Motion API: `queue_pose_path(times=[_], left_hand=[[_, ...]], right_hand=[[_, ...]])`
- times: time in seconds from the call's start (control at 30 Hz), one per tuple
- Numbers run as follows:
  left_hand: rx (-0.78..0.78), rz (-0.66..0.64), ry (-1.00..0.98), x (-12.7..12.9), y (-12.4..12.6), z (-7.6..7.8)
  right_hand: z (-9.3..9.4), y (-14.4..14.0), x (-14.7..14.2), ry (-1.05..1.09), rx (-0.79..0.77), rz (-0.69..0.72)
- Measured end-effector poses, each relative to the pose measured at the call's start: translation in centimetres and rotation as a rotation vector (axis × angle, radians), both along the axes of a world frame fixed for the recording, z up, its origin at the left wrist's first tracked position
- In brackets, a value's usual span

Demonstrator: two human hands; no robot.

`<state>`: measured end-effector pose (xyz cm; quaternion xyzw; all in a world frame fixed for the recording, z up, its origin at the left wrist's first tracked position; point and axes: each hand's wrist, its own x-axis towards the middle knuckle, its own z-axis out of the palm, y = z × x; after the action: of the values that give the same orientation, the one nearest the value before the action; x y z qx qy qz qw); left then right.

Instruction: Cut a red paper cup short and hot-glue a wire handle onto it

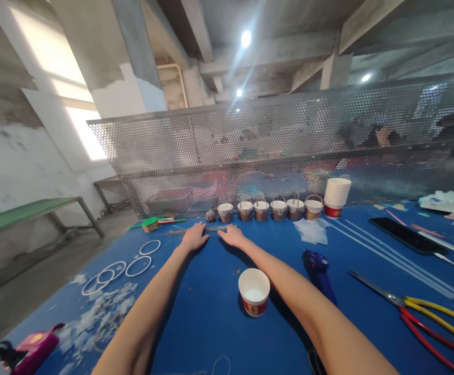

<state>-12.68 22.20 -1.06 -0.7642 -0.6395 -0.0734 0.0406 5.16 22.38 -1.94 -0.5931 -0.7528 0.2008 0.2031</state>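
Both my arms reach forward over a blue table (211,333). My left hand (194,237) and my right hand (232,235) lie side by side on a bundle of thin grey sticks (211,229) lying across the far part of the table. The fingers rest flat on the sticks; whether they grip them is unclear. Just beyond stands a row of several small cup baskets with handles (269,209). A single white and red paper cup (254,291) stands upright between my forearms.
A stack of paper cups (336,197) ends the row. A blue glue gun (317,265), scissors with red and yellow handles (418,307), a black phone (404,234), white rods (387,250), white rings (125,265) and paper scraps (97,317) lie around. A perforated metal screen (289,146) backs the table.
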Motion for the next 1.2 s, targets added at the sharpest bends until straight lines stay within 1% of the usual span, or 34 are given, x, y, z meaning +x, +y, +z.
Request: queue_pose_path(times=[0.1, 0.2, 0.33, 0.43, 0.53, 0.6, 0.8, 0.93, 1.1, 1.2], left_hand=[[-0.028, -0.026, -0.017, 0.1, 0.5, -0.2], [-0.046, -0.058, -0.047, 0.2, 0.7, -0.5], [-0.043, -0.099, -0.086, 0.0, 0.5, -0.8], [-0.017, -0.102, -0.109, -0.1, 0.7, -0.7], [-0.007, -0.090, -0.129, -0.1, 1.2, -0.6], [-0.026, -0.095, -0.139, -0.1, 1.5, -0.6], [-0.066, -0.178, -0.160, 0.0, 1.3, -1.0], [-0.037, -0.187, -0.168, -0.5, 0.7, -1.1], [-0.033, -0.186, -0.161, -2.1, 0.3, -0.7], [-0.045, -0.183, -0.156, -2.6, 0.3, -0.8]], right_hand=[[0.0, 0.5, -0.7, 0.023, 0.055, 0.023], [-0.2, 1.1, -0.4, 0.041, 0.076, 0.014], [-0.6, 1.4, 0.0, 0.074, 0.044, 0.066], [-0.6, 1.6, 0.1, 0.115, 0.031, 0.095], [-0.5, 1.8, 0.2, 0.157, 0.039, 0.087], [-0.5, 2.1, 0.4, 0.181, 0.043, 0.080], [-0.8, 2.4, 0.8, 0.213, 0.035, 0.070], [-0.6, 2.4, 1.5, 0.158, 0.008, 0.077], [0.1, 2.3, 3.0, 0.001, -0.077, 0.128], [0.6, 2.3, 3.0, -0.058, -0.106, 0.137]])
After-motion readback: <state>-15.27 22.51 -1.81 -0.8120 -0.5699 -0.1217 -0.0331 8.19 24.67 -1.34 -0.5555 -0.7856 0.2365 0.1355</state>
